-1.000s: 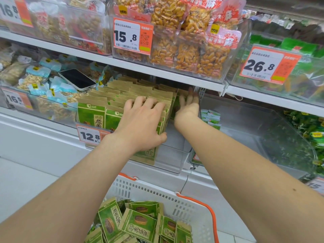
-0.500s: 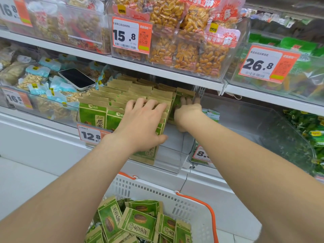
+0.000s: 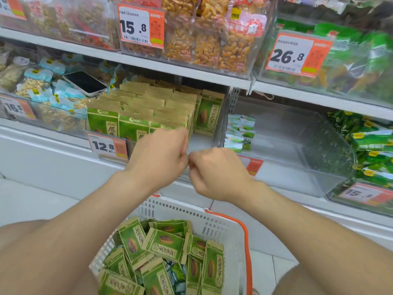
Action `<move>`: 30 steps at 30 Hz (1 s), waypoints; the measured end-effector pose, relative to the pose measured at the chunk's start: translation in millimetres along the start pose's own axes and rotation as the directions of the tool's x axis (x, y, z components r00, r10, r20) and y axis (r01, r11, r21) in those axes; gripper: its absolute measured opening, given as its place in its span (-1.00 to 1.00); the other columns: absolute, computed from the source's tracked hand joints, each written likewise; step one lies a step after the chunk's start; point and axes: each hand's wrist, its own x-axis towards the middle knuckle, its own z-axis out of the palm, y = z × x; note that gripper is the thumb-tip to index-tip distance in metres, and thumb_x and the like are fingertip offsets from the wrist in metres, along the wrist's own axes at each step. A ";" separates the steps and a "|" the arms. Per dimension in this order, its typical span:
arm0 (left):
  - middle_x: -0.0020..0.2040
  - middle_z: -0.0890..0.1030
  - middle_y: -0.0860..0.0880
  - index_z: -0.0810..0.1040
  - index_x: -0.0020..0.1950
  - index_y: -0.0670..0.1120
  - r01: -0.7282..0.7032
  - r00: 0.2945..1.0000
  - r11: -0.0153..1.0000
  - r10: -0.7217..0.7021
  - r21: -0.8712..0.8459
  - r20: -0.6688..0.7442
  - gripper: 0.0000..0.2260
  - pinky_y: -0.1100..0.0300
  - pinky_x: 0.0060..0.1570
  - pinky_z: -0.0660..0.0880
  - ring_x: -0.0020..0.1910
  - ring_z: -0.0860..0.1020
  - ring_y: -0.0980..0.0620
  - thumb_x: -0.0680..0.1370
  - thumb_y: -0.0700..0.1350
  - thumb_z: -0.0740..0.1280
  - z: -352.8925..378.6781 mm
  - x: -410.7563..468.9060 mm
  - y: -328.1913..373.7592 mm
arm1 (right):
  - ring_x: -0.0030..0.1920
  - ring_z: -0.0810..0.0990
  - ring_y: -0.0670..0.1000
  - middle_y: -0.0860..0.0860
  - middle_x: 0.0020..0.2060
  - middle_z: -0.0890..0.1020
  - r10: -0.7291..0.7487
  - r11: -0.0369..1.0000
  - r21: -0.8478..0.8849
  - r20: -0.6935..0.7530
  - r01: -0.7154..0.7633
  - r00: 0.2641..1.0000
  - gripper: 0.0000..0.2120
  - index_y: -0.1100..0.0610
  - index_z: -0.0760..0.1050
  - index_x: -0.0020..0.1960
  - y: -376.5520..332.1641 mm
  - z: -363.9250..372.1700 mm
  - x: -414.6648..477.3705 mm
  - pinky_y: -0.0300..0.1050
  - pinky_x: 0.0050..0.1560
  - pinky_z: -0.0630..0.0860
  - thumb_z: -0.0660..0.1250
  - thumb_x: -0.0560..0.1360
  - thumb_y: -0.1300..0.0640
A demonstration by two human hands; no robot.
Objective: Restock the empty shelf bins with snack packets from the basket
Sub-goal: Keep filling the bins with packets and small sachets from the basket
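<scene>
Rows of green-and-tan snack packets [image 3: 136, 107] stand upright in the clear shelf bin [image 3: 202, 143] behind the 12.8 price tag; one packet [image 3: 209, 113] stands apart at the bin's right side. My left hand [image 3: 159, 154] and my right hand [image 3: 214, 171] hover side by side in front of the bin, fingers loosely curled, nothing held. Below them the white basket [image 3: 214, 222] with an orange handle holds several loose packets [image 3: 165, 245] of the same kind.
A phone [image 3: 86, 83] lies on the blue-topped packets in the left bin. The clear bin to the right [image 3: 297, 145] holds only a small stack of green-white packets [image 3: 240, 133] at its left wall. Filled bins line the shelf above and far right.
Both hands have pulled back out of the bin, off the packet rows, and now hang together in front of it. One packet is left standing at the bin's right side.
</scene>
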 end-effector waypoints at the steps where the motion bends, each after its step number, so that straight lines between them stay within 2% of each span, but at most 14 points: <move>1: -0.14 0.57 0.01 0.39 -0.11 0.06 0.020 0.984 0.999 -0.027 0.042 0.175 -0.86 -0.01 -0.18 0.52 -0.06 0.60 -0.19 0.48 -0.07 0.36 4.5 -7.7 1.2 | -0.32 0.56 0.24 0.12 -0.30 0.61 -0.041 0.999 -0.004 0.164 0.042 0.986 -0.86 0.09 0.45 -0.16 -4.0 6.1 -9.1 -0.04 -0.39 0.33 0.18 0.48 0.05; 3: 0.01 0.57 -0.03 0.47 0.07 0.07 -0.080 0.847 0.981 -0.027 0.177 0.532 -0.85 0.06 -0.13 0.50 0.06 0.61 -0.17 0.55 0.02 0.38 17.9 -25.0 5.3 | -0.26 0.56 0.22 0.12 -0.24 0.60 -0.096 0.995 0.021 0.485 0.097 0.869 -0.83 0.11 0.56 -0.07 -10.1 25.3 -28.0 -0.05 -0.34 0.41 0.22 0.54 0.08; 5: 0.16 0.57 -0.07 0.49 0.28 0.01 -0.228 0.627 0.949 -0.028 0.217 0.779 -0.69 0.05 -0.06 0.53 0.12 0.60 -0.16 0.59 0.09 0.37 35.7 -41.5 9.3 | -0.22 0.57 0.19 0.10 -0.20 0.56 -0.096 0.995 0.048 0.695 0.088 0.713 -0.86 0.13 0.57 -0.01 -16.3 46.9 -46.8 -0.04 -0.26 0.54 0.24 0.56 0.15; 7: 0.21 0.59 -0.08 0.52 0.32 -0.03 -0.301 0.463 0.936 -0.023 0.181 0.886 -0.64 0.01 0.03 0.58 0.12 0.61 -0.15 0.60 0.11 0.37 53.8 -54.3 11.7 | -0.21 0.55 0.15 0.08 -0.16 0.51 -0.085 0.994 0.023 0.792 0.110 0.605 -0.93 0.12 0.48 0.03 -20.4 72.8 -65.6 -0.03 -0.22 0.53 0.23 0.59 0.23; 9: 0.22 0.62 -0.07 0.55 0.33 -0.05 -0.340 0.381 0.929 -0.003 0.143 0.925 -0.66 0.04 0.02 0.57 0.14 0.62 -0.12 0.63 0.09 0.34 67.6 -64.7 16.1 | -0.09 0.61 0.17 0.09 -0.04 0.59 -0.111 0.980 -0.004 0.824 0.201 0.555 -0.77 0.15 0.48 0.22 -21.0 109.9 -86.1 -0.04 -0.17 0.50 0.23 0.59 0.30; 10: 0.25 0.62 -0.07 0.54 0.36 -0.06 -0.355 0.363 0.926 0.009 0.130 0.932 -0.66 0.05 -0.01 0.55 0.15 0.62 -0.11 0.65 0.08 0.32 74.4 -68.9 18.2 | -0.04 0.64 0.18 0.10 0.02 0.63 -0.145 0.958 -0.016 0.834 0.285 0.533 -0.70 0.17 0.48 0.31 -20.9 131.8 -97.0 -0.02 -0.12 0.55 0.27 0.59 0.30; 12: 0.28 0.61 -0.08 0.50 0.42 -0.05 -0.373 0.347 0.922 0.036 0.103 0.937 -0.65 0.06 -0.04 0.51 0.15 0.61 -0.10 0.68 0.05 0.27 86.0 -74.7 22.7 | 0.01 0.65 0.19 0.10 0.09 0.67 -0.196 0.882 -0.058 0.858 0.468 0.475 -0.72 0.13 0.53 0.29 -22.2 169.9 -118.7 0.09 0.00 0.62 0.34 0.59 0.27; 14: 0.26 0.60 -0.08 0.49 0.43 -0.04 -0.382 0.352 0.920 0.053 0.092 0.935 -0.67 0.05 -0.06 0.52 0.15 0.62 -0.12 0.69 0.02 0.26 94.0 -78.2 26.2 | 0.16 0.61 0.20 0.13 0.25 0.62 -0.266 0.789 -0.053 0.869 0.612 0.418 -0.69 0.10 0.50 0.36 -23.5 198.3 -138.6 0.15 0.14 0.56 0.34 0.63 0.20; 16: 0.21 0.60 -0.08 0.51 0.39 -0.05 -0.396 0.347 0.914 0.058 0.090 0.936 -0.70 0.08 -0.18 0.49 0.03 0.62 -0.10 0.69 0.00 0.26 100.7 -80.5 29.3 | 0.42 0.45 0.21 0.16 0.52 0.38 -0.329 0.720 0.012 0.886 0.694 0.326 -0.54 0.05 0.32 0.54 -25.1 217.5 -155.0 0.20 0.30 0.46 0.29 0.66 0.14; 18: 0.15 0.61 -0.07 0.54 0.33 -0.07 -0.419 0.341 0.904 0.069 0.086 0.938 -0.74 0.10 -0.26 0.43 -0.08 0.56 -0.07 0.69 0.00 0.27 107.1 -81.6 32.0 | 0.53 0.31 0.20 0.14 0.64 0.16 -0.370 0.699 0.076 0.889 0.711 0.270 -0.45 -0.02 0.12 0.63 -28.1 230.2 -166.2 0.23 0.36 0.41 0.22 0.69 0.11; 22: 0.13 0.58 -0.06 0.50 0.26 -0.08 -0.450 0.351 0.889 0.088 0.086 0.932 -0.81 0.12 -0.34 0.38 -0.06 0.59 -0.07 0.68 -0.07 0.26 113.4 -78.1 34.0 | 0.41 0.38 0.23 0.17 0.46 0.37 -0.346 0.802 0.098 0.880 0.589 0.326 -0.38 -0.09 0.04 0.64 -38.3 246.8 -179.4 0.18 0.30 0.40 0.26 0.68 0.07; 24: 0.11 0.58 -0.05 0.50 0.21 -0.08 -0.469 0.366 0.880 0.114 0.077 0.923 -0.86 0.12 -0.34 0.39 -0.06 0.61 -0.07 0.67 -0.09 0.25 116.0 -76.0 32.8 | 0.40 0.35 0.22 0.16 0.43 0.38 -0.295 0.817 0.039 0.885 0.575 0.360 -0.48 -0.05 0.22 0.60 -39.7 251.4 -179.7 0.18 0.32 0.37 0.26 0.68 0.03; 27: 0.15 0.62 -0.05 0.53 0.31 -0.05 -0.474 0.364 0.879 0.144 0.050 0.920 -0.76 0.12 -0.30 0.42 0.02 0.64 -0.08 0.67 -0.09 0.24 117.6 -72.0 30.9 | 0.35 0.42 0.20 0.14 0.36 0.50 -0.263 0.799 -0.015 0.890 0.601 0.372 -0.67 0.08 0.53 0.41 -33.3 254.1 -175.4 0.17 0.38 0.35 0.29 0.67 0.06; 30: 0.14 0.60 -0.05 0.51 0.30 -0.04 -0.439 0.358 0.897 0.121 0.053 0.926 -0.79 0.08 -0.18 0.48 0.04 0.62 -0.08 0.69 -0.08 0.23 112.3 -65.7 30.7 | 0.07 0.64 0.16 0.10 0.04 0.66 -0.308 0.847 0.082 0.880 0.525 0.361 -0.86 0.17 0.61 0.13 -26.4 236.0 -159.6 0.08 0.10 0.57 0.36 0.64 0.13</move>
